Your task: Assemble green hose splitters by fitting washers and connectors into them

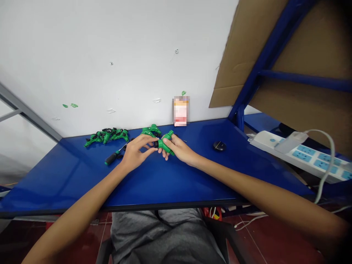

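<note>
Over the middle of the blue table, my right hand [180, 148] is wrapped round a green Y-shaped hose splitter [166, 141]. My left hand [139, 148] pinches the black collar [156, 144] on the splitter's left end between thumb and fingers. Behind my hands lies another green splitter [151, 129], partly hidden by the left one. Left of my left hand, a screwdriver [112, 157] with a dark green-and-black handle rests beside small black parts [120, 156]. Farther left, several green and black splitters [107, 135] are heaped near the wall.
The blue table [170, 187] meets a white wall [110, 44] at the back. A blurred-out small box [180, 112] stands against it. To the right are a round black object [219, 146], a white power strip [291, 152] with a cable, and a blue metal frame [264, 66].
</note>
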{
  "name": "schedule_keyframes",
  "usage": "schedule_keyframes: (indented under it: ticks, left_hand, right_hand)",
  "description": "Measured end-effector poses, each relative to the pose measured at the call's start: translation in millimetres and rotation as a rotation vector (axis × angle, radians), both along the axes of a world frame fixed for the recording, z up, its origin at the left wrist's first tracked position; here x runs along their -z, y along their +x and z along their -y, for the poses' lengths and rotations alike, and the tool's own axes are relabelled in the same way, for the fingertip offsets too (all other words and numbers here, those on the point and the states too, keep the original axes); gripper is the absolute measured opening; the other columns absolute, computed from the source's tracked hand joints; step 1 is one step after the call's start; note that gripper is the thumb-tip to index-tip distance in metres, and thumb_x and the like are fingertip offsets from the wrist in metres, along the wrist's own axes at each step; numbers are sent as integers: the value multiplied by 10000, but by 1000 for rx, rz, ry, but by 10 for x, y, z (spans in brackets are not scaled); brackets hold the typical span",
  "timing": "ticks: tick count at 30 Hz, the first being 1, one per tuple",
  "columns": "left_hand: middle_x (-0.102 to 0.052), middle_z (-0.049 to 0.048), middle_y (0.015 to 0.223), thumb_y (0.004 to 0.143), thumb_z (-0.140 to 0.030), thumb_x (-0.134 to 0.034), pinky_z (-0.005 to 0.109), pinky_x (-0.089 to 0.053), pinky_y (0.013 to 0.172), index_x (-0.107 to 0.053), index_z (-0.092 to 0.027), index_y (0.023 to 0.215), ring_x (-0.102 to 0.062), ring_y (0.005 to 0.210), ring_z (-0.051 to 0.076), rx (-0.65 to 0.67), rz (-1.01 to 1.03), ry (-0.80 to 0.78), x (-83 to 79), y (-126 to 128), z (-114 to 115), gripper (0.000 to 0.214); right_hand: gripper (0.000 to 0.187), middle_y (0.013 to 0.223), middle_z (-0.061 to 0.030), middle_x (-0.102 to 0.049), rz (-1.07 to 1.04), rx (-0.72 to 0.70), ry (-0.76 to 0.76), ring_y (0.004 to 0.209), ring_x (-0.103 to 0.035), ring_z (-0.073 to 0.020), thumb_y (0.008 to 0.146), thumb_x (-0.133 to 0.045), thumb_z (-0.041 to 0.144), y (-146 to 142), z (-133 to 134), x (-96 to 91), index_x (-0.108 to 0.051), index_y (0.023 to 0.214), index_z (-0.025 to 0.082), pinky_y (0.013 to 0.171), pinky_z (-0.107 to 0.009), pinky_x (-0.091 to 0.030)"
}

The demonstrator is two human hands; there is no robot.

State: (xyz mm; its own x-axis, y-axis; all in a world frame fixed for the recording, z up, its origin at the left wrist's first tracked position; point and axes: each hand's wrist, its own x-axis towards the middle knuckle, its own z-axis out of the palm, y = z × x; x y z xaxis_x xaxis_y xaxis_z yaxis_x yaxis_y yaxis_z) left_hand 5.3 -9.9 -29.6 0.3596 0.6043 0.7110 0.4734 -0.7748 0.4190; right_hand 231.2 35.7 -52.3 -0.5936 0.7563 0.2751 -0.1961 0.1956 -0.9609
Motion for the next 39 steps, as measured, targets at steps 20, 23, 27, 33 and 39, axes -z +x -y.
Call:
schedule_keyframes:
  ticks: [20,23,27,33,39]
  left_hand:
    - [-826,59,887,978,-247,-812,348,-644,815,-835,-203,1006,-790,829,201,134,308,-116,-57,158,163,57]
    - [-770,32,755,998,-346,-791,291,-594,657,-805,-180,962,-715,640,157,105,485,-310,-22,131,135,171]
    - [-708,-4,748,1001,-444,-762,276,-581,718,-747,-179,1043,-696,684,144,-81,409,-371,-22,96,43,268]
    - [-724,132,1298,981,-430,-779,379,-615,967,-684,-214,1291,-733,1082,228,-11,81,-241,-25,82,39,390]
    - [-753,79,1120,1032,-511,-702,369,-618,901,-650,-213,1300,-744,935,205,-93,104,-332,1,99,41,404]
  right_hand:
    - [517,769,23,-675,-63,33,-180,568,-593,-131,983,-666,740,-74,181,-44,-515,977,246,513,-282,-486]
    - [509,783,20,-687,-59,37,-183,558,-595,-126,995,-653,730,-71,169,-44,-493,967,248,521,-286,-478]
    - [505,785,33,-683,-48,58,-153,551,-578,-121,1007,-629,731,-64,140,-18,-452,1003,258,525,-284,-472]
    - [483,804,47,-638,30,145,19,583,-572,-127,1027,-585,719,-82,59,85,-410,1034,269,549,-302,-493]
    - [456,799,50,-610,66,170,54,596,-527,-121,1044,-556,697,-86,55,73,-401,1029,268,558,-299,-442]
